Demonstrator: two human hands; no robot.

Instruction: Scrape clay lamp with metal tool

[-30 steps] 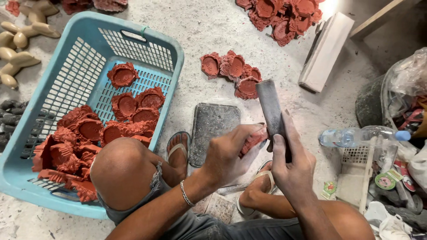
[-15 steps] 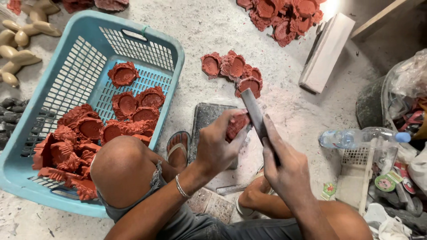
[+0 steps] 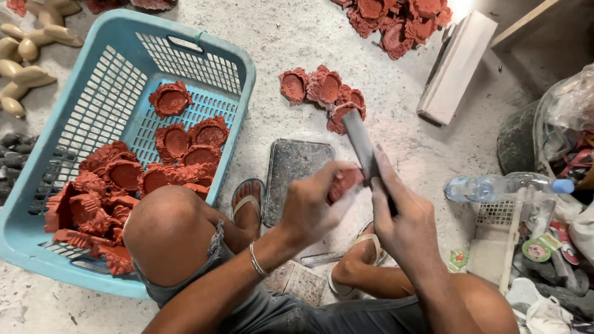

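Note:
My left hand [image 3: 312,207] grips a small red clay piece [image 3: 345,182] in front of my knees. My right hand [image 3: 402,219] holds a flat grey file [image 3: 362,148] whose blade lies across that piece and points away from me. Under the hands a grey rectangular tray [image 3: 294,176] rests on the dusty floor. A light-blue plastic basket [image 3: 124,80] at my left holds several red clay pieces [image 3: 173,145]. A small group of the same red pieces [image 3: 322,89] lies on the floor beyond the file tip.
More red pieces [image 3: 402,18] are heaped at the top, next to a white block [image 3: 455,65]. Tan clay figures [image 3: 25,55] lie far left. A plastic water bottle [image 3: 507,185], a white crate [image 3: 495,241] and bags of clutter [image 3: 569,136] crowd the right. My sandalled feet [image 3: 247,207] rest near the tray.
The file has swung from near upright to slanting forward across the red piece, and both hands have shifted a little left and down over the grey tray.

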